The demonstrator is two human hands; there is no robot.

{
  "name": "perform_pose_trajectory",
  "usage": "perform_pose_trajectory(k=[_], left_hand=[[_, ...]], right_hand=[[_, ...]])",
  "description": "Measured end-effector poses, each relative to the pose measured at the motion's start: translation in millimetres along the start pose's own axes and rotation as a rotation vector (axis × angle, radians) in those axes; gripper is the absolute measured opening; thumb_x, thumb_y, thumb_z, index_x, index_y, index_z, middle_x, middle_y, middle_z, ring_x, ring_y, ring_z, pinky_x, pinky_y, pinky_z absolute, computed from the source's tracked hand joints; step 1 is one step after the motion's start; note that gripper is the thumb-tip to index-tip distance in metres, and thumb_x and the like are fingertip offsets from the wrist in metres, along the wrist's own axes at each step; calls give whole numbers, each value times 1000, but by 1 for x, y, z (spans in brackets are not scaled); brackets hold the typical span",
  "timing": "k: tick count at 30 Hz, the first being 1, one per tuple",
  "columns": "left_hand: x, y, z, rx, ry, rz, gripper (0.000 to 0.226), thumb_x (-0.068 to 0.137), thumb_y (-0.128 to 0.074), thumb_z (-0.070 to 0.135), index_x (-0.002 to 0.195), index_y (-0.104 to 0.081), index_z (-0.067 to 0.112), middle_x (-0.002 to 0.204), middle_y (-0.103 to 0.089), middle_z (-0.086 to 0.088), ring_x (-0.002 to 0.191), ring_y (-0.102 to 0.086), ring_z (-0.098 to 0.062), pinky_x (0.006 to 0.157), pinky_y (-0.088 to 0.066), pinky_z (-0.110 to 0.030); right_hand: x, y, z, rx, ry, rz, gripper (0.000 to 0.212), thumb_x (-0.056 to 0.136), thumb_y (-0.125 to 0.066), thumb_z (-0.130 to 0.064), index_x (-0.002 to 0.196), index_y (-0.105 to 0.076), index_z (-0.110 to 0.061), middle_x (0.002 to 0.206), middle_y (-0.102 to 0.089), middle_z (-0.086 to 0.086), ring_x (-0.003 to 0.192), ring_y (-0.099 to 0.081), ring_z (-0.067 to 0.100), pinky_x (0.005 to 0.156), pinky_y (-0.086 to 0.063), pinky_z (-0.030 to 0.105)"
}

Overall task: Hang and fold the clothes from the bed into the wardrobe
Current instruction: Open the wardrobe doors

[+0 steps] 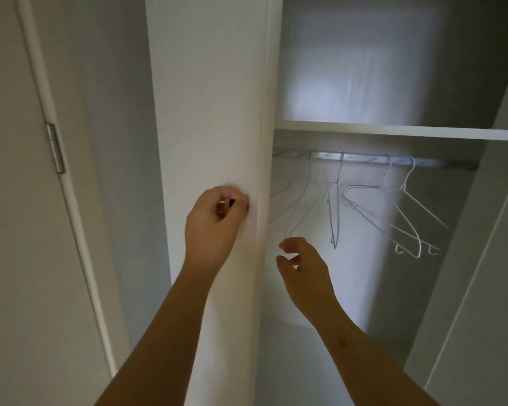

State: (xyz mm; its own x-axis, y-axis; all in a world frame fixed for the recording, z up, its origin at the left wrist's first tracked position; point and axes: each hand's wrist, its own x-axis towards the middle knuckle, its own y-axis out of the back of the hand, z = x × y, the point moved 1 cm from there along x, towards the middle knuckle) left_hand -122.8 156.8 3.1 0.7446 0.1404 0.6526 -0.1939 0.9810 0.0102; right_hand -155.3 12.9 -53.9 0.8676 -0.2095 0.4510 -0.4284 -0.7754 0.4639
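In the head view your left hand point(217, 218) pinches a small dark knob point(231, 203) at the edge of the wardrobe door point(211, 112). Your right hand point(302, 268) is inside the opening, fingers loosely curled on nothing. The hangers point(335, 212) hang from the rail point(364, 158) above and to the right of that hand — the rail runs left to right, and the palest hanger dips just above your right fingertips, so the right hand is nearer. No clothes show here — the bed is out of view.
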Motion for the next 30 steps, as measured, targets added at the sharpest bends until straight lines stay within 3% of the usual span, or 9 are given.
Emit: perform_pose_trajectory(k=[2, 9, 15, 19, 24, 28, 30], left_hand=[[-4, 24, 2, -68, 36, -11, 16, 87, -60, 21, 77, -63, 33, 88, -66, 7, 84, -62, -14, 80, -49, -24], [-10, 107, 4, -143, 50, 33, 21, 91, -53, 10, 78, -63, 24, 73, -65, 16, 73, -61, 0, 72, -51, -15], [-1, 179, -4, -163, 85, 58, 16, 94, -49, 15, 89, -63, 10, 89, -64, -6, 82, -62, -17, 78, -52, -25], [7, 223, -16, -256, 139, 32, 22, 97, -43, 15, 90, -64, 16, 84, -69, 3, 76, -65, -10, 65, -53, -20], [16, 270, -33, -331, 196, -32, 31, 100, -34, 12, 111, -62, 21, 93, -72, 4, 80, -68, -10, 65, -54, -21], [25, 294, -45, -374, 250, -53, 33, 100, -35, 13, 125, -56, 20, 114, -67, -1, 100, -66, -18, 77, -56, -27], [30, 302, -49, -388, 255, -48, 35, 99, -36, 11, 128, -54, 17, 116, -66, -3, 102, -65, -19, 82, -56, -30]], right_hand=[[-8, -14, -14, 39, 33, -71, 22, 93, -52, -18, 114, -52, -23, 108, -52, -13, 97, -53, 7, 84, -41, 16], [-24, -63, -68, 125, 153, -206, 21, 94, -50, -16, 113, -54, -24, 97, -52, -17, 82, -49, -9, 68, -37, 0], [-36, -125, -122, 236, 216, -261, 28, 93, -50, -11, 118, -57, -22, 100, -56, -17, 84, -52, -11, 70, -38, -3], [-45, -174, -153, 306, 228, -278, 35, 94, -48, -9, 126, -54, -21, 114, -53, -20, 87, -54, -15, 71, -38, -4], [-51, -221, -173, 323, 174, -226, 33, 97, -42, -10, 123, -51, -30, 104, -46, -35, 79, -55, -20, 64, -40, -5], [-53, -253, -185, 296, 108, -256, 35, 99, -39, -16, 125, -47, -38, 124, -46, -23, 107, -43, -12, 73, -30, -10], [-56, -265, -190, 276, 80, -294, 39, 99, -38, -17, 134, -44, -34, 136, -44, -17, 114, -37, -8, 81, -27, -7]])
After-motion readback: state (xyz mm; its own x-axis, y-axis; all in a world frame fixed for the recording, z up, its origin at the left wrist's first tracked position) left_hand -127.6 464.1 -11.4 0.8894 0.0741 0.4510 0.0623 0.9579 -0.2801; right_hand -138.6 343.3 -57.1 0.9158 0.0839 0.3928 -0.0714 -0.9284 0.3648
